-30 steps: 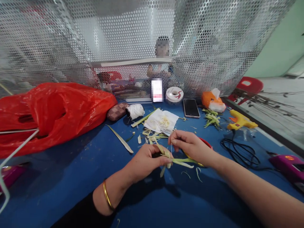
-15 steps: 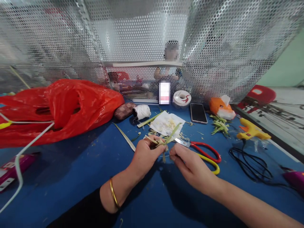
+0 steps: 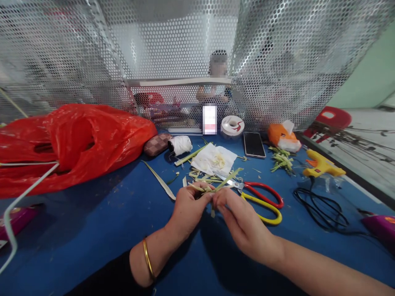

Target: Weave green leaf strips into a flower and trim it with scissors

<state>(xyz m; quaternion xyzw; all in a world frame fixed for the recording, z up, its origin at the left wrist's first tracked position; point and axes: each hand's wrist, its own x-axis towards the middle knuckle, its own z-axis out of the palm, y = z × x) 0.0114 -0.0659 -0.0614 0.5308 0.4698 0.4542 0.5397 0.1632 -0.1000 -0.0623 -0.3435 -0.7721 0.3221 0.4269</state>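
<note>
My left hand (image 3: pixel 191 209), with a gold bangle at the wrist, is closed on a small bundle of pale green leaf strips (image 3: pixel 207 190). Strip ends poke out to the left, upper right and below. My right hand (image 3: pixel 240 218) is pinched shut right against the bundle, its fingertips at the bundle's right side. A thin white thread ran from these fingertips half a second ago; now the fingers mostly hide it. Beyond the right hand lie scissors (image 3: pixel 262 207) with one red and one yellow handle. A white tissue (image 3: pixel 203 158) with pale scraps is just past both hands.
A red plastic bag (image 3: pixel 77 144) fills the left side. Further back are a thread spool (image 3: pixel 181 145), a white ribbon roll (image 3: pixel 232 126) and a phone (image 3: pixel 254 144). On the right are cut leaf pieces (image 3: pixel 281 159), a tissue pack (image 3: pixel 283 137) and a yellow glue gun (image 3: pixel 324 164) with black cable.
My right hand has moved left, up against the leaf bundle, closing the small gap between the hands. The left hand keeps its hold. The whole view has shifted slightly.
</note>
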